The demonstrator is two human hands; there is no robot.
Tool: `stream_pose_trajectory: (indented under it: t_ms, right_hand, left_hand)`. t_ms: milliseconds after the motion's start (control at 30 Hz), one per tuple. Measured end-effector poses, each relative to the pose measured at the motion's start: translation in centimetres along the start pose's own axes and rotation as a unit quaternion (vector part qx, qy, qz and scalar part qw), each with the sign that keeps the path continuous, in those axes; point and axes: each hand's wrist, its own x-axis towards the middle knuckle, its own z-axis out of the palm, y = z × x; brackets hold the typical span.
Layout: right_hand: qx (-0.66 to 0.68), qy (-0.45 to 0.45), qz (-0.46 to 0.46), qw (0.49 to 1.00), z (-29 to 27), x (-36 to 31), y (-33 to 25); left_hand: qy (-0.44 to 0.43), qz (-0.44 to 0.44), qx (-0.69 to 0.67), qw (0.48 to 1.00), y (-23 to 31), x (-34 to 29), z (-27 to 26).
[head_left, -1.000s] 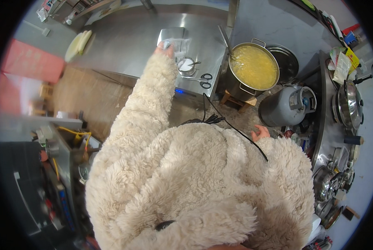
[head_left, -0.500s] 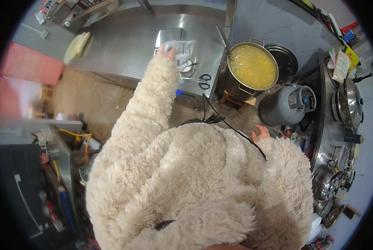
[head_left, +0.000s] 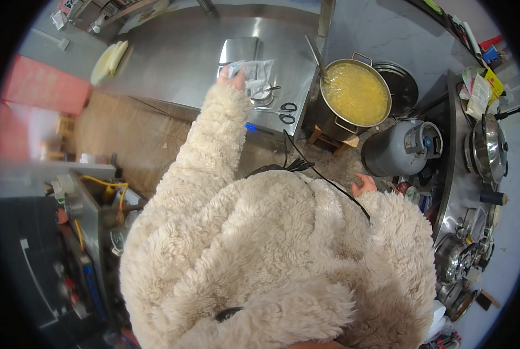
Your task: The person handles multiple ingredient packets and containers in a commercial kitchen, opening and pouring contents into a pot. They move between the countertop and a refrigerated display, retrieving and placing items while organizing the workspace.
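Observation:
My left arm reaches forward over the steel table (head_left: pixel 172 52). Its hand (head_left: pixel 232 80) is closed on the edge of a translucent plastic bag (head_left: pixel 261 71), which spreads to the right of the fingers. Just behind the bag lies a flat, shiny metal slab or box (head_left: pixel 239 49). A small metal bowl (head_left: pixel 262 100) with a spoon handle over its rim is partly covered by the bag. Black-handled scissors (head_left: pixel 286 113) lie close to the table's right corner. My right hand (head_left: pixel 364 185) hangs low at my side, fingers loosely bent and apart, with nothing visible in them.
Right of the table, a large pot (head_left: pixel 356 93) of yellow bubbling liquid, a long metal handle in it, stands over a wooden stool (head_left: pixel 332 142). A grey gas cylinder (head_left: pixel 396 148) and a black lid (head_left: pixel 397 87) are beside it. A black cable (head_left: pixel 300 163) hangs before me.
My left hand has shifted slightly nearer to me, and the plastic bag has moved a little with it. The view has tilted slightly; my right hand stays put.

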Motion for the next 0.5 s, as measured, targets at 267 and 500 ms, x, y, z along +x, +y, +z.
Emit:
stream_pose_trajectory:
  t_ms: [267,500]
  right_hand:
    - [-0.004,0.011,0.000,1.000,0.4,0.1,0.2]
    - [0.002,0.006,-0.003,1.000,0.5,0.3,0.4]
  left_hand:
    - [0.035,0.013,-0.023,0.999,-0.3,0.0,-0.9]
    - [0.035,-0.020,0.074,0.996,-0.1,0.2,-1.6]
